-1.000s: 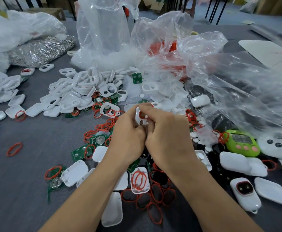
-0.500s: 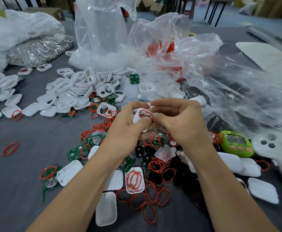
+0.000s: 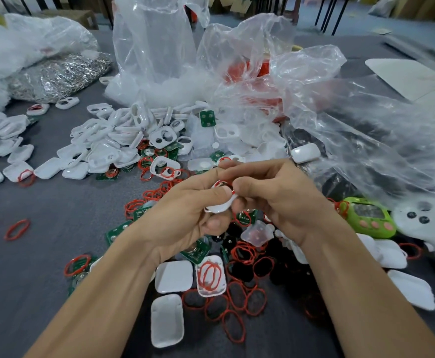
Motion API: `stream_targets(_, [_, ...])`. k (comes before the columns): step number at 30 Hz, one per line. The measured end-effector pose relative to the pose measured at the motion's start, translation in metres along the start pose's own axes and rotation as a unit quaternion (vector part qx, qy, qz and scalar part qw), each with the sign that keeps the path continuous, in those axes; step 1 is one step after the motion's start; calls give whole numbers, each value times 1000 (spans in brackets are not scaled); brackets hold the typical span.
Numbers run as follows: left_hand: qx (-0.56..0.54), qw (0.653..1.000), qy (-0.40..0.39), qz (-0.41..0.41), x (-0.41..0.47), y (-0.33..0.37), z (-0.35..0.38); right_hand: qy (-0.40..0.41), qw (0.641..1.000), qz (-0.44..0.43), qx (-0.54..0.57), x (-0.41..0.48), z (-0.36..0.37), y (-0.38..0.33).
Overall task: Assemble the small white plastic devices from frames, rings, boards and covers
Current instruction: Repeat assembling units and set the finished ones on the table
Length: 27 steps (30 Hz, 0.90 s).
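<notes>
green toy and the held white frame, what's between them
In the head view, the right hand sits between the white frame and the green toy, with red rings by the toy.

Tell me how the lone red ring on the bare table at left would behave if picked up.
The ring probably flops: it lies as an uneven oval. It looks thin, so likely very light. Lying flat, it should not roll.

The white frame [image 3: 218, 207] is mostly hidden between the left hand [image 3: 185, 215] and right hand [image 3: 281, 202], and the white controller [image 3: 433, 224] is cut off.
</notes>
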<state>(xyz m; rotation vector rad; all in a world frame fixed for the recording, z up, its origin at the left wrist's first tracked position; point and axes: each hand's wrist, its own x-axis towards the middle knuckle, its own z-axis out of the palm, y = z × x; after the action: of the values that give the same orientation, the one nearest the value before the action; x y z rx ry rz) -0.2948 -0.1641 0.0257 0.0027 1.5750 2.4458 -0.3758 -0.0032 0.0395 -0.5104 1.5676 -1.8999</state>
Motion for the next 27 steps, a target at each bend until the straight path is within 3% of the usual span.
stream_targets(9, [86, 994, 63, 20, 5, -3, 5, 57, 997, -36, -33, 2, 14, 8])
stream_targets(14, [109, 982, 109, 107, 13, -7, 17, 38, 990, 46, 132, 5, -2, 1])
stream_targets(18, [199, 950, 210, 116, 16, -15, 17, 84, 994, 14, -71, 6, 2, 7])
stream_targets(22, [333, 876, 318, 142, 12, -15, 12, 239, 953, -73, -172, 10, -4, 7])
stream_targets(24, [312, 884, 316, 146, 10, -12, 9, 250, 945, -67, -200, 9, -11, 3])
stream_targets(27, [283, 906, 283, 140, 11, -10, 11, 158, 980, -27, -119, 5, 4, 4])
